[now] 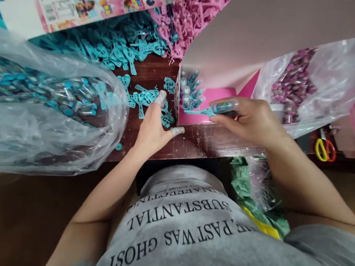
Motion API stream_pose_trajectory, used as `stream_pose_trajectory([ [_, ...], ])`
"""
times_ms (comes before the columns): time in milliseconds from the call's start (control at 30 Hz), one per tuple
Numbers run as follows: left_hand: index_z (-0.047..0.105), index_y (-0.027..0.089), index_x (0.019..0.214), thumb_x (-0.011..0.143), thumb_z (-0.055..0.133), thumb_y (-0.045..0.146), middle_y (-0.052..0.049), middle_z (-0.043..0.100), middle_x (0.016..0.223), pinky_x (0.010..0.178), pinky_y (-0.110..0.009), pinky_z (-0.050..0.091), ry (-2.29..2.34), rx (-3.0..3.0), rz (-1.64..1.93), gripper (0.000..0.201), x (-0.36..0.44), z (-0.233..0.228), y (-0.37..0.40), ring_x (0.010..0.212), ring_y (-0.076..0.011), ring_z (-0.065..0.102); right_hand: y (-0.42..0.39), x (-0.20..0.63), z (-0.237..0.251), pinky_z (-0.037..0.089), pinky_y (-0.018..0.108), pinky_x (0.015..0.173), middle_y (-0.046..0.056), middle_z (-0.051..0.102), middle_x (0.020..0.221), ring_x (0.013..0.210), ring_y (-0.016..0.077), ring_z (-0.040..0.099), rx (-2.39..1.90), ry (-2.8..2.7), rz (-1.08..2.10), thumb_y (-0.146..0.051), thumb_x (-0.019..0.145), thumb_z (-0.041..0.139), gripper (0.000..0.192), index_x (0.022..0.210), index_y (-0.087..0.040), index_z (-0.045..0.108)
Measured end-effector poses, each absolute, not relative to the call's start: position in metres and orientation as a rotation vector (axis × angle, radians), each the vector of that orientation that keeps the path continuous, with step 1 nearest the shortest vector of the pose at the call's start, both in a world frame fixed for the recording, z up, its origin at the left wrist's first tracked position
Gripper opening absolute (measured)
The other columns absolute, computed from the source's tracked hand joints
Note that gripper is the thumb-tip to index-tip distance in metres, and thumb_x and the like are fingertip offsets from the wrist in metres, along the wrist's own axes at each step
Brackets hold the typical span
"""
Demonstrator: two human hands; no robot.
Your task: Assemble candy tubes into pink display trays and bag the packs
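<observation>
My left hand is open, thumb and forefinger spread, with pale tape on their tips. Small teal plastic pieces lie around its fingers on the dark table. Its thumb is by the near left corner of an open box with a pink inside; I cannot tell if they touch. My right hand is closed on a teal plastic toy with a clear tube, held level over the box. Several similar clear-and-teal toys stand in a row along the box's left wall.
A clear bag of teal-ended tubes lies left; another with pink-ended tubes lies right. Heaps of teal pieces and pink pieces fill the back, beneath a printed carton. Scissors lie at the right edge.
</observation>
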State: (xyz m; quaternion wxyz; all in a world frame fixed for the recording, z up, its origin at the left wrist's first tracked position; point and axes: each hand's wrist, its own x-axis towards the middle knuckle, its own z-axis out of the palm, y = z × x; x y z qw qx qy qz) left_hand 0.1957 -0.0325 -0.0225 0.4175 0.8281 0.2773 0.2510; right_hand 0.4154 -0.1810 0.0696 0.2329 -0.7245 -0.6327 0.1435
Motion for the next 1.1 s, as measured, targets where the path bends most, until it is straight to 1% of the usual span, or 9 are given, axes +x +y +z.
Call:
stream_pose_trajectory([
  [100,0.024,0.014,0.168,0.076,0.095,0.053,-0.029,0.033,0.172,0.133,-0.061,0.03,0.657,2.226,0.594,0.122,0.222,-0.042,-0.02,0.161,-0.0457,0.033,-0.169,0.428,0.066,0.056,0.04,0.079,0.009,0.081,0.122,0.101,0.0288,0.077,-2.128,-2.006,0.313,-0.054,0.106,0.058,0.041,0.129,-0.025,0.075],
  [300,0.025,0.01,0.164,0.078,0.091,0.024,-0.031,0.036,0.169,0.131,-0.063,0.031,0.677,2.312,0.555,0.109,0.243,-0.062,-0.023,0.159,-0.0466,0.037,-0.151,0.429,0.064,0.044,0.036,0.066,0.006,0.083,0.106,0.089,0.0271,0.075,-2.114,-2.338,0.345,-0.052,0.106,0.058,0.033,0.115,-0.026,0.077],
  [400,0.029,0.011,0.162,0.081,0.088,0.025,-0.029,0.038,0.167,0.129,-0.062,0.033,0.679,2.301,0.552,0.102,0.242,-0.06,-0.027,0.156,-0.046,0.04,-0.147,0.423,0.064,0.042,0.035,0.064,0.006,0.082,0.111,0.09,0.0268,0.075,-2.134,-2.347,0.283,-0.047,0.106,0.06,0.028,0.115,-0.025,0.076],
  [533,0.033,0.013,0.161,0.08,0.092,0.044,-0.027,0.042,0.166,0.13,-0.062,0.033,0.693,2.304,0.589,0.106,0.224,-0.047,-0.02,0.156,-0.0453,0.04,-0.15,0.413,0.065,0.04,0.034,0.061,0.008,0.081,0.117,0.093,0.0283,0.074,-2.23,-2.304,0.117,-0.046,0.104,0.065,0.031,0.122,-0.023,0.074],
  [633,0.043,0.019,0.156,0.088,0.083,0.053,-0.021,0.052,0.159,0.129,-0.062,0.034,0.874,2.272,0.71,0.086,0.2,-0.038,-0.004,0.151,-0.0433,0.045,-0.156,0.408,0.067,0.042,0.035,0.065,0.009,0.078,0.128,0.103,0.0296,0.071,-2.219,-2.236,-0.043,-0.048,0.107,0.061,0.035,0.129,-0.023,0.073],
  [700,0.052,0.021,0.147,0.095,0.076,0.046,-0.02,0.057,0.15,0.127,-0.063,0.036,1.072,2.235,0.778,0.063,0.188,-0.038,0.009,0.146,-0.0436,0.05,-0.156,0.406,0.065,0.045,0.036,0.07,0.009,0.077,0.128,0.11,0.0297,0.068,-2.176,-2.22,-0.119,-0.041,0.111,0.053,0.032,0.118,-0.023,0.077],
  [767,0.058,0.02,0.141,0.093,0.075,0.034,-0.022,0.059,0.143,0.123,-0.063,0.04,1.241,2.232,0.766,0.053,0.181,-0.045,0.019,0.141,-0.0462,0.053,-0.154,0.404,0.058,0.048,0.038,0.078,0.008,0.076,0.126,0.116,0.0301,0.064,-2.126,-2.212,-0.168,-0.034,0.112,0.049,0.033,0.106,-0.023,0.08],
  [900,0.06,0.013,0.14,0.091,0.068,0.022,-0.026,0.064,0.134,0.113,-0.063,0.049,1.393,2.292,0.631,0.05,0.185,-0.064,0.026,0.13,-0.0477,0.061,-0.151,0.403,0.04,0.049,0.045,0.092,0.009,0.073,0.127,0.117,0.0314,0.059,-2.079,-2.175,-0.238,-0.032,0.11,0.055,0.028,0.101,-0.024,0.08],
  [1100,0.055,0.012,0.141,0.086,0.059,0.013,-0.021,0.073,0.116,0.105,-0.057,0.056,1.399,2.25,0.706,0.055,0.185,-0.068,0.03,0.114,-0.0397,0.07,-0.154,0.405,0.039,0.046,0.048,0.094,0.01,0.07,0.129,0.119,0.0322,0.054,-2.014,-2.204,-0.335,-0.036,0.106,0.062,0.021,0.104,-0.028,0.08],
])
